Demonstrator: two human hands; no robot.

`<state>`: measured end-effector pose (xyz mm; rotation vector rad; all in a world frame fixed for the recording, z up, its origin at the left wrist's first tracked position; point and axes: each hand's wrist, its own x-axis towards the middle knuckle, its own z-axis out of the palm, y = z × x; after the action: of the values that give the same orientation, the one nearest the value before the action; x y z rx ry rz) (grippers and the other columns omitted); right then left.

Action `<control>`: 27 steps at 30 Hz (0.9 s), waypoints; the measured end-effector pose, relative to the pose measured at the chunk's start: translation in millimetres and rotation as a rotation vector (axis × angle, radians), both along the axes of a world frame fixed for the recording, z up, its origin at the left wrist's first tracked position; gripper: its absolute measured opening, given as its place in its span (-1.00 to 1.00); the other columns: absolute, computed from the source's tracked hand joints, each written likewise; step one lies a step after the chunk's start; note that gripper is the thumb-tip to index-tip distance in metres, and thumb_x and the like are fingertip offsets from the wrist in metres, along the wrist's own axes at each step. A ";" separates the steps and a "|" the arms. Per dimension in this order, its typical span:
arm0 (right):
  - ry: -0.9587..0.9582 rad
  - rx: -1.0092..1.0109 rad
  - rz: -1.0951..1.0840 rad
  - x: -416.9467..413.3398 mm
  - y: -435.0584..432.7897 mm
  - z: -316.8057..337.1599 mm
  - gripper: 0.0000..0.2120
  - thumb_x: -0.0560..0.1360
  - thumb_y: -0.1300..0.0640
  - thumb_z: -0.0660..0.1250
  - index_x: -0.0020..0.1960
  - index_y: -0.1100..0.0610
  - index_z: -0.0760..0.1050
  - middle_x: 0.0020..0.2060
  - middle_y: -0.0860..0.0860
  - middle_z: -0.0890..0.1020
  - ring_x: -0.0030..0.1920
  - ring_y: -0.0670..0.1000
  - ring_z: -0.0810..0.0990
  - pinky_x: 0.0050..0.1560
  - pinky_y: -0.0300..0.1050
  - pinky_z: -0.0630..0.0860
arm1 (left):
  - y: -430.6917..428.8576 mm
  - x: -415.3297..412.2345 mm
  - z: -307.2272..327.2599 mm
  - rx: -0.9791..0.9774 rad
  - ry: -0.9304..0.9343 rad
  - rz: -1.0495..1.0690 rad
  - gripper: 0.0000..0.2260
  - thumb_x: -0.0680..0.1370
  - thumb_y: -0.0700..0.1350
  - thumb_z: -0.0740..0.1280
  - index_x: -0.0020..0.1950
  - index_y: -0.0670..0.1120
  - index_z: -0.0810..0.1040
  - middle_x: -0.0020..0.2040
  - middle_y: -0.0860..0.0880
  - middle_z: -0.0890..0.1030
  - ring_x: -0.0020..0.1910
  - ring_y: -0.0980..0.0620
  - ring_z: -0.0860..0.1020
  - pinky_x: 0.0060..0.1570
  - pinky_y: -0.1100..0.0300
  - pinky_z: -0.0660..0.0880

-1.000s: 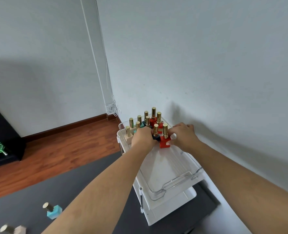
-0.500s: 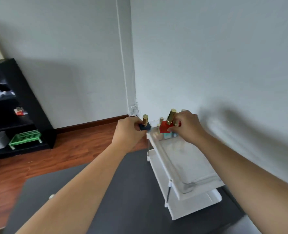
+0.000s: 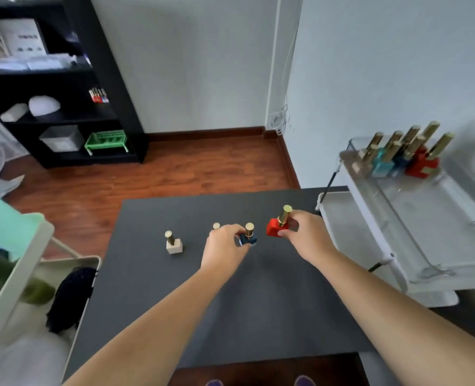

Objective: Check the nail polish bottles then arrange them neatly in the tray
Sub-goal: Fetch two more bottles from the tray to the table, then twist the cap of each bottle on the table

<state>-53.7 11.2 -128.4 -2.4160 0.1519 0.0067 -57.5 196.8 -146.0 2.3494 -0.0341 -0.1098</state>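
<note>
My left hand grips a dark blue nail polish bottle with a gold cap, held just above the dark grey table. My right hand holds a red nail polish bottle, also gold-capped, a little to the right. A beige bottle stands upright on the table to the left. Another gold cap shows behind my left hand, its bottle hidden. The clear tray sits on a white rack at the right, with several bottles grouped at its far end.
A white two-tier rack carries the tray beside the table's right edge. A black shelf unit stands at the back left on the wooden floor. A white cart with a dark bundle sits by the table's left side.
Both hands lifted a bottle each out of the tray and carried them left and down over the dark table. My view swung left, so the tray now lies at the right.
</note>
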 end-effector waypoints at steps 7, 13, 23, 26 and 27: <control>0.139 -0.095 -0.016 -13.9 -12.7 -49.0 -0.64 0.37 0.15 0.47 0.16 0.10 0.54 0.09 0.08 0.63 0.10 0.13 0.55 0.12 0.00 0.49 | 0.6 -10.9 -40.3 0.021 0.131 -0.007 -0.86 0.45 -0.18 0.40 -0.11 0.06 0.55 -0.21 0.11 0.51 -0.33 0.10 0.40 -0.26 0.22 0.37; 0.145 -0.118 0.009 -8.9 -14.0 -60.7 -0.67 0.38 0.12 0.46 0.13 0.06 0.54 0.08 0.07 0.62 0.09 0.11 0.52 0.03 -0.05 0.43 | 1.9 -4.2 -46.8 0.022 0.153 0.020 -0.85 0.46 -0.17 0.40 -0.03 0.05 0.58 -0.16 0.10 0.52 -0.30 0.10 0.41 -0.28 0.23 0.34; -0.137 0.013 0.214 13.0 0.9 5.4 -0.63 0.39 -0.14 0.30 0.18 -0.13 0.40 0.09 -0.18 0.50 0.03 -0.12 0.48 -0.05 -0.21 0.37 | 40.8 -23.2 -34.1 -0.035 0.068 0.030 -0.73 0.42 -0.09 0.46 0.09 0.05 0.56 0.04 0.12 0.58 -0.28 0.17 0.47 -0.07 0.27 0.48; -0.204 -0.060 0.321 28.2 41.1 23.2 -0.79 0.45 0.00 0.31 0.09 -0.08 0.47 -0.01 -0.16 0.58 -0.01 -0.09 0.51 -0.06 -0.18 0.42 | 78.6 -39.4 -35.0 -0.093 -0.011 0.168 -0.83 0.41 -0.07 0.47 -0.07 0.12 0.55 -0.12 0.21 0.57 -0.43 0.20 0.40 -0.28 0.45 0.40; -0.195 -0.079 0.381 31.7 59.0 25.8 -0.81 0.46 0.03 0.32 0.07 -0.06 0.49 -0.04 -0.14 0.60 -0.01 -0.09 0.52 -0.03 -0.15 0.46 | 93.8 -42.9 -37.0 -0.123 -0.031 0.240 -0.83 0.41 -0.08 0.48 -0.11 0.13 0.54 -0.15 0.21 0.57 -0.43 0.20 0.40 -0.30 0.48 0.39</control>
<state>-22.0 70.2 -102.5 -2.4713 -0.4041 -0.0615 -100.4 290.6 -183.1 2.2139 0.2192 0.0454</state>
